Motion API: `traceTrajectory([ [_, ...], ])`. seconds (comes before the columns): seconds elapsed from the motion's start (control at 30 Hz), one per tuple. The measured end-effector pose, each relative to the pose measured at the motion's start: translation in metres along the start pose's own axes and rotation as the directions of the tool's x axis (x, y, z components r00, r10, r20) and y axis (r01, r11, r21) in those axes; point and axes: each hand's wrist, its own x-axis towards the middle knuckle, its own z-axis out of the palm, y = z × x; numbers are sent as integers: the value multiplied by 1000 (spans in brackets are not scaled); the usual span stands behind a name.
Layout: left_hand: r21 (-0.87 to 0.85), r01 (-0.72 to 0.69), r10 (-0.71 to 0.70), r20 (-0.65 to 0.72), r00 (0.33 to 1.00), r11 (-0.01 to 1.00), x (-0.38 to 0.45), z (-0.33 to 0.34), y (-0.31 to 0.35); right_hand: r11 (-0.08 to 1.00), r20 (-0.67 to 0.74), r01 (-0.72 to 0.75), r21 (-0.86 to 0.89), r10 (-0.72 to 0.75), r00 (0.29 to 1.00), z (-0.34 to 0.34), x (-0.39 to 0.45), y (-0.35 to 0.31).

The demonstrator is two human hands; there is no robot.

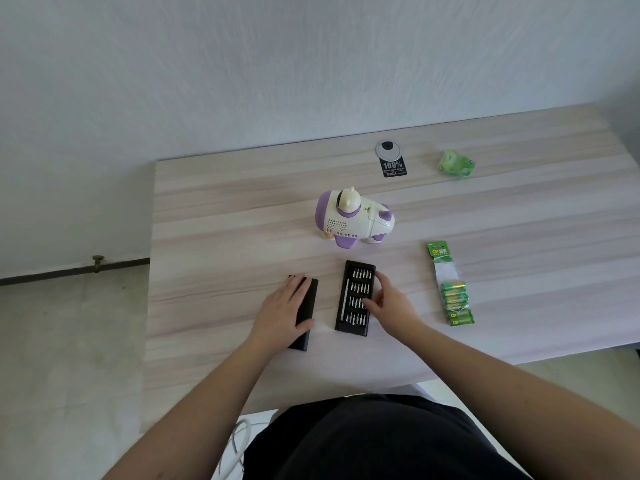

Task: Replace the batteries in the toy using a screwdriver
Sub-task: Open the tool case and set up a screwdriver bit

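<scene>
Tool selection is in hand: the right hand (pixel 388 299) curls its fingers over the open bit tray (pixel 355 299), seemingly pinching a bit, while the left hand (pixel 284 306) rests flat on the tray's cover (pixel 308 306). The toy (pixel 353 216) stands untouched farther back on the worktop (pixel 214 220), with the batteries (pixel 455 299) to the right. Next, a bit and driver that fit the toy's screw must come out.

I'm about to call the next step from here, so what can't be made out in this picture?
- Head view: the bits in the bit tray are too small to tell tip types; the right hand covers some.
- Whether the right hand pinches a bit: fingertips blurred.
- The black cover is partly under the left hand.
- The toy stands upright, so its battery door and screw are hidden.
</scene>
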Motion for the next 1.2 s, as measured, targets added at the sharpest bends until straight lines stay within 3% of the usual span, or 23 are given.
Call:
traceTrajectory([
  [0.17, 79, 54, -55, 12, 998, 995, -8, 7, -2, 997, -12, 12, -70, -13, 1000, 8, 5, 1],
  [0.37, 10, 136, -136, -14, 991, 991, -6, -1, 8, 998, 5, 16, -57, -16, 1000, 11, 5, -3],
  [0.6, -130, 36, -45, -66, 997, 991, -3, -7, 24, 998, -9, 22, -66, -23, 1000, 11, 4, -6],
  [0.83, -120, 53, -42, 94, 995, 991, 23, -14, 55, 994, -106, 61, -95, -71, 992, 4, -1, -9],
  [1.2, 5, 123, -122, 184, 975, 992, 40, -17, 64, 975, -37, 155, -162, -163, 986, 9, 7, -9],
])
